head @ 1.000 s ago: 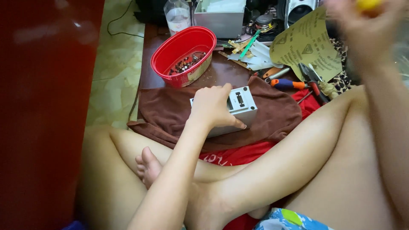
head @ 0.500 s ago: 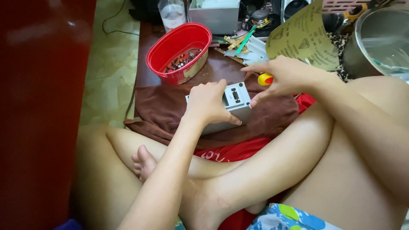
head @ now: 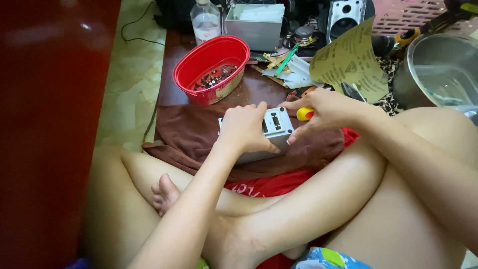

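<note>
**Inspector:** Start nearest the camera. What is there?

**Assistant:** The person's crossed bare legs [head: 308, 199], seated on the floor. Beyond the knees lies a brown cloth [head: 189, 134] over a red one [head: 269, 183].

**Inspector:** The work item?

**Assistant:** A small grey metal box [head: 275, 130] with a socket cutout in its face, resting on the brown cloth. The left hand [head: 244, 130] is clamped over its near-left side, fingers curled on the top edge. The right hand [head: 326, 110] is closed around a screwdriver with a yellow-and-red handle [head: 304, 114], held at the box's right edge. I cannot see the tip.

**Inspector:** Handling?

**Assistant:** In my judgement rigid, fairly light, with smooth faces that may slide on cloth. The sheet edges look sharp. Best gripped across the two long sides, clear of the socket.

**Inspector:** Further out?

**Assistant:** A red oval bowl [head: 211, 69] of small parts, a plastic bottle [head: 205, 21], a grey tray [head: 256, 26], a speaker [head: 344, 15], and a metal pot [head: 438, 69] to the right.
</note>
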